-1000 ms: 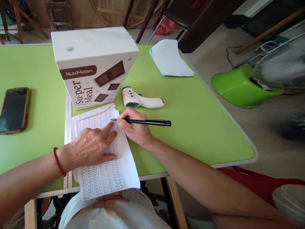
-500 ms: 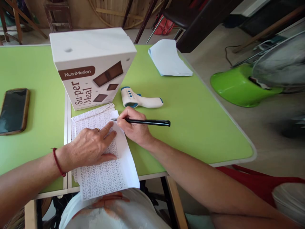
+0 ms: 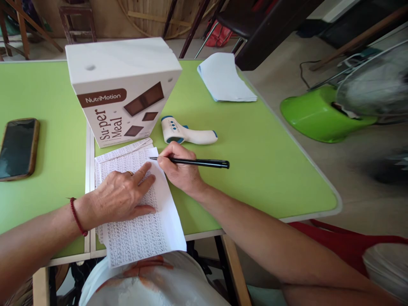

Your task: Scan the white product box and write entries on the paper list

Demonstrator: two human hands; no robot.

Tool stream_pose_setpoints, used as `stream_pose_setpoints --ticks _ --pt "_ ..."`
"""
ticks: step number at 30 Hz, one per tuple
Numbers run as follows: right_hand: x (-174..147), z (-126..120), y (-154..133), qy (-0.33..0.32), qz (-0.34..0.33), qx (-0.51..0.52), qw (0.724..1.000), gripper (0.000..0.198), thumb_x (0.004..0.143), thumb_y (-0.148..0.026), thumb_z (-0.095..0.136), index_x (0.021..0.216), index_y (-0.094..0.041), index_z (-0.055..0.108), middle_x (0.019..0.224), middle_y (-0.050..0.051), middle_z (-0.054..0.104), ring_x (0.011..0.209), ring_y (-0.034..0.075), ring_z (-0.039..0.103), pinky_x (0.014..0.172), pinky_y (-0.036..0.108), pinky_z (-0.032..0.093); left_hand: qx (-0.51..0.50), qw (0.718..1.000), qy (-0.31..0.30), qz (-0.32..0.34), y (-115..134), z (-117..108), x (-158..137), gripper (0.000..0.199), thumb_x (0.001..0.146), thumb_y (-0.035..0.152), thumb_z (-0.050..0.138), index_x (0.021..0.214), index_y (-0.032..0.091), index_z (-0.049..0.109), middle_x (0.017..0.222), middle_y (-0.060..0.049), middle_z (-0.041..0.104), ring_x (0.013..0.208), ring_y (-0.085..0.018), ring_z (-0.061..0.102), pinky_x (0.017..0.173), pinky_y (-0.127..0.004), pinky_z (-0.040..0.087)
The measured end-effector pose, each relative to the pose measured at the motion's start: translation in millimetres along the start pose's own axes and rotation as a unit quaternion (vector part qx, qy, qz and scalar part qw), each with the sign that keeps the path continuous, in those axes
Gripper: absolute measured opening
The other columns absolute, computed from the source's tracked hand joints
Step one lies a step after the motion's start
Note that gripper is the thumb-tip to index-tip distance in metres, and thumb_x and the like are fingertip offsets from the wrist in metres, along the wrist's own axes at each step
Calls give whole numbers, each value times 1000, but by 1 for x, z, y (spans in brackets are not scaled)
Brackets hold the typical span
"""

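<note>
Close rows of handwriting cover most of a white sheet of paper point(image 3: 137, 242), whose near end hangs over the table's front edge. My left hand point(image 3: 123, 195) lies flat on it with fingers spread, a red cord bracelet at the wrist. In a writing grip, my right hand point(image 3: 181, 168) holds a black pen point(image 3: 204, 162) at the sheet's right side. The pen's tip is at the upper part of the sheet, just beyond my left index fingertip; whether it touches is too fine to tell. Under the sheet lie more written papers point(image 3: 124, 149).
A tall white NutriMotion box point(image 3: 124, 59) stands behind the papers on the green table point(image 3: 264, 170). Beside it lies a white infrared thermometer point(image 3: 188, 132). Folded paper point(image 3: 225, 78) rests at the back right, a phone point(image 3: 19, 148) at the left. A green plastic stool point(image 3: 321, 114) stands on the floor.
The pen and my right hand have shifted very slightly to the right. My left hand and the sheet stay in place.
</note>
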State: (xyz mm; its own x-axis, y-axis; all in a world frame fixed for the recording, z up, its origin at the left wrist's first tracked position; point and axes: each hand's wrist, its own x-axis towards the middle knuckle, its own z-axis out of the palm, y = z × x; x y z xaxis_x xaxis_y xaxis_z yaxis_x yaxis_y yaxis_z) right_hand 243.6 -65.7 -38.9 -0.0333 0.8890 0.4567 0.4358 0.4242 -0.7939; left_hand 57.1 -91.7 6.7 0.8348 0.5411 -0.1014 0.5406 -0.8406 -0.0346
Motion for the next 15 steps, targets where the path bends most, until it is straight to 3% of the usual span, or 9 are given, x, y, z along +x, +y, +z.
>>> stream_pose_setpoints --ticks 9,15 --pt "0 -1 -2 -14 -11 -1 1000 17 72 -14 50 60 -23 41 50 -7 45 45 10 40 46 25 34 14 1000 -3 2 0 -1 -1 60 90 59 53 126 11 52 146 -23 39 63 -21 65 49 -33 47" --pt "0 -3 1 4 16 9 1000 15 73 -19 52 60 -22 46 50 -5 50 47 11 44 47 26 37 7 1000 5 2 -1 -1 -1 58 90 57 54 126 12 52 145 -24 40 63 -19 65 50 -32 48"
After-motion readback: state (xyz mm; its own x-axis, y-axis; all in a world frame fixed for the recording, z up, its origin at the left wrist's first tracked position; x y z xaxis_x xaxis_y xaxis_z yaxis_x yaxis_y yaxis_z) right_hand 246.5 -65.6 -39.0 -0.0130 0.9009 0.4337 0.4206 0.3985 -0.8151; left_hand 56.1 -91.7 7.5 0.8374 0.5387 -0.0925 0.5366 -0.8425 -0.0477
